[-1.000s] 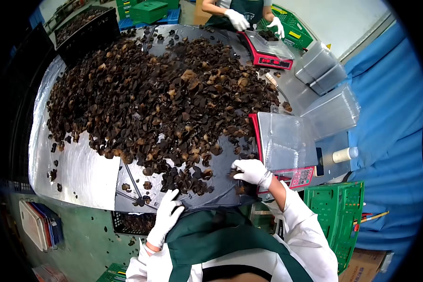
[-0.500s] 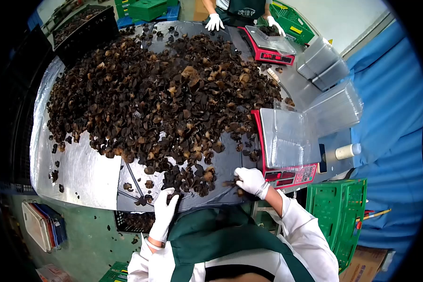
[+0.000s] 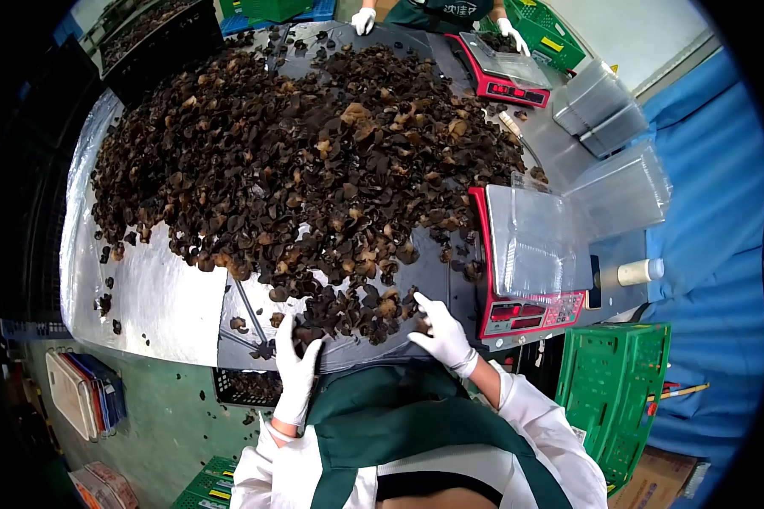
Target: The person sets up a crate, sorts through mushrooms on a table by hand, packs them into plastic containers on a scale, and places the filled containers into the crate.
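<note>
Cluster of dark pieces (image 3: pixel 356 316): near the front edge of the tabletop (image 3: pixel 170 297), between my two hands; long axis roughly left to right.
Left hand (image 3: pixel 296 373): fingers wide, thumb apart, at the cluster's left end; contact, I cannot tell.
Right hand (image 3: pixel 446 339): fingers wide, just beside the right end, pointing forward and left.
Nearer hand: left, slightly.
Large heap (image 3: pixel 289 153): beyond the cluster.
Red scale (image 3: pixel 505 327): right of my right hand, bearing a clear container (image 3: pixel 530 250).
</note>
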The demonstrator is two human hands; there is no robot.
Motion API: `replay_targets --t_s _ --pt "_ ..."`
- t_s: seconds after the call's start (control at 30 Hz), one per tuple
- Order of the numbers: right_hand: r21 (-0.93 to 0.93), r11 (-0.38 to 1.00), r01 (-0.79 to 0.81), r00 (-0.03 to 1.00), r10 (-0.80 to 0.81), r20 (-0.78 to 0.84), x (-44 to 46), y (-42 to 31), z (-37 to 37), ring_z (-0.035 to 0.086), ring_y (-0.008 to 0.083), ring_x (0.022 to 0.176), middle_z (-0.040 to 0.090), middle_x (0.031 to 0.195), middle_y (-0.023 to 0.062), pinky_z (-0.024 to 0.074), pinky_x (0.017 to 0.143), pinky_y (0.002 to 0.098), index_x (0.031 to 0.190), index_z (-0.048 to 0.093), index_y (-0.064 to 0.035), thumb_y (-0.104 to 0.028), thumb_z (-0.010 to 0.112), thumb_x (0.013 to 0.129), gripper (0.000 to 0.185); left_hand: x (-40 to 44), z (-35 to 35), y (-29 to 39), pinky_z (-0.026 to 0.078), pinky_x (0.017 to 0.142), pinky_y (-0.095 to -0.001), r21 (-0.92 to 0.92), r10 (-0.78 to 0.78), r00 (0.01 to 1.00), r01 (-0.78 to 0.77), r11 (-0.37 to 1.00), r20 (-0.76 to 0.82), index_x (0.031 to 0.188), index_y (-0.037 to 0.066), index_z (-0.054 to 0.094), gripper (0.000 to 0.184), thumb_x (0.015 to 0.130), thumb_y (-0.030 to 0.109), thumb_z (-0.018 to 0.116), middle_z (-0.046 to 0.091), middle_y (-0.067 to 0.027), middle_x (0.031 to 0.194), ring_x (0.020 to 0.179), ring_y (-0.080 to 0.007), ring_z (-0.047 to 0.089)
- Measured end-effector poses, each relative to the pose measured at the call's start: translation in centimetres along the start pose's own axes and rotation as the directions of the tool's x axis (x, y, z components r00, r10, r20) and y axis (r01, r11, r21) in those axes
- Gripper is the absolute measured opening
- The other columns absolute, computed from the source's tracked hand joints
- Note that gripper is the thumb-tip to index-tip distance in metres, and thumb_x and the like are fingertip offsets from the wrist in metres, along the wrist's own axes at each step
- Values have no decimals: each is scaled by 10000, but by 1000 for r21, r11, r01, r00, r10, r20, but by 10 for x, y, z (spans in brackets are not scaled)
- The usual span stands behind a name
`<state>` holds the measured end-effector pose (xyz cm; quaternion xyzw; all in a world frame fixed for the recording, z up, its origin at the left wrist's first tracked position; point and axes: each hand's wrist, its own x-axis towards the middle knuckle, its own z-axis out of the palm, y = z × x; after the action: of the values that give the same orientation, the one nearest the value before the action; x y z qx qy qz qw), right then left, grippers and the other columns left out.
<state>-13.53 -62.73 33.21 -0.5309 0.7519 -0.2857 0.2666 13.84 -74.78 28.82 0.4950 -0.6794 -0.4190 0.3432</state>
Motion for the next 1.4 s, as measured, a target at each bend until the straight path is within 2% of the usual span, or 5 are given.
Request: replay_targets --t_s 0.1,0.4,1.07,1.3,1.4 --pt "-173 965 196 980 -197 13 14 -20 1 337 411 1309 313 1448 237 298 1076 440 1435 329 -77 -424 762 689 929 12 10 4 343 1049 -425 206 195 974 -216 954 118 1364 13 408 838 658 202 820 446 -193 1365 1249 -358 436" --pt "-267 853 448 892 -407 197 67 -32 63 233 452 1352 290 1476 179 258 1072 535 1421 377 -181 -631 663 672 920 40 22 13 285 1064 -494 350 288 883 -420 837 370 1239 106 576 654 651 287 797 425 -145 1403 1280 -363 385" --pt "-381 724 575 817 -528 230 82 -31 67 526 238 1039 505 1249 67 477 809 350 1171 576 -188 -287 668 770 423 30 23 -2 466 873 -378 299 417 856 -503 811 307 1083 76 635 375 713 62 694 588 -97 1113 1000 -308 543" --pt "437 897 70 997 -51 -56 91 -16 49 627 164 821 645 939 59 492 727 267 990 635 -65 -104 651 832 163 40 29 25 433 929 -333 -117 114 992 -106 987 62 1048 35 642 236 812 36 632 630 -102 1048 1009 -234 584" --pt "917 178 -356 927 189 323 93 -12 27 609 128 791 648 958 50 481 571 244 1031 615 -87 -249 543 938 200 50 37 41 476 774 -297 -712 -275 926 374 594 257 1144 83 605 266 900 182 572 637 -68 1103 986 -195 596"
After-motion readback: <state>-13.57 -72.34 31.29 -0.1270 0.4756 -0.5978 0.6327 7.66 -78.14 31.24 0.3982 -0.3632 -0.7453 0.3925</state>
